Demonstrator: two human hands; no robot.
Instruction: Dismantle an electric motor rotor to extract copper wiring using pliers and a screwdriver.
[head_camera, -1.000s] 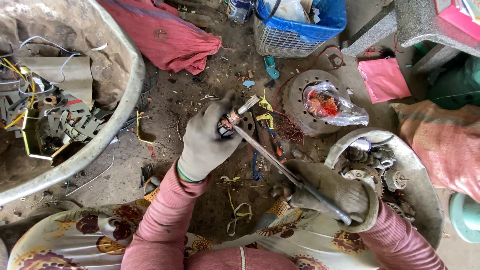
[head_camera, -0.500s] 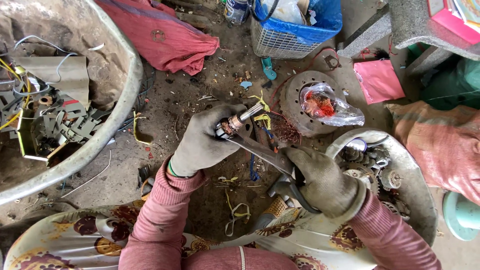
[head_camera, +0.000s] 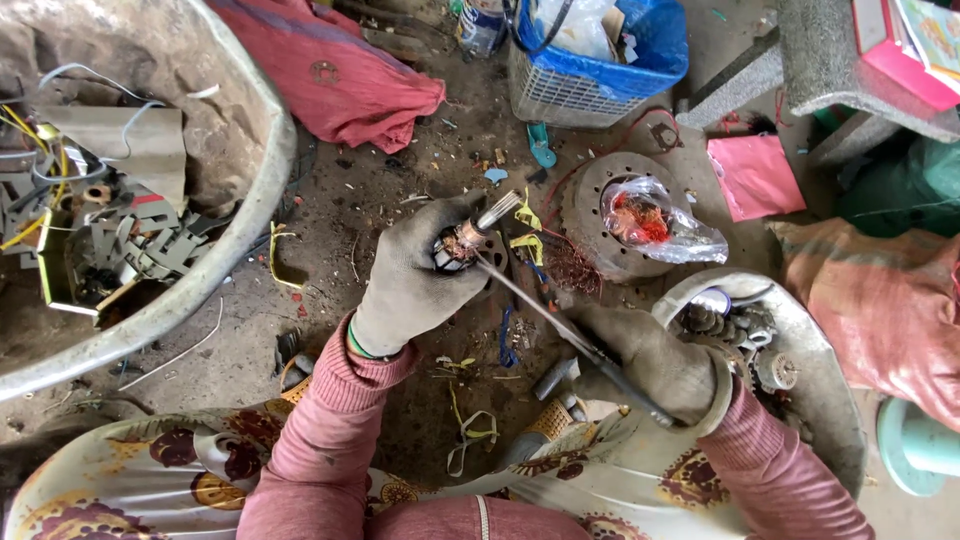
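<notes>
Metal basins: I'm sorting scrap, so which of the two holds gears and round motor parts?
The smaller basin beside the right hand; the big basin at far left holds flat plates and wires.

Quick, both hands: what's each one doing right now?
Left hand: closed around a small motor rotor.
Right hand: closed on a thin metal rod.

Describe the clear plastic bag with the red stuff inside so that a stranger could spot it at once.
Start at the blue plastic basket at the top of the view and look just below it to the round, rusty metal disc with holes around its rim on the dirt floor. The crumpled clear plastic bag lies on that disc, the only see-through thing there, with red-orange bits bunched inside.
</notes>
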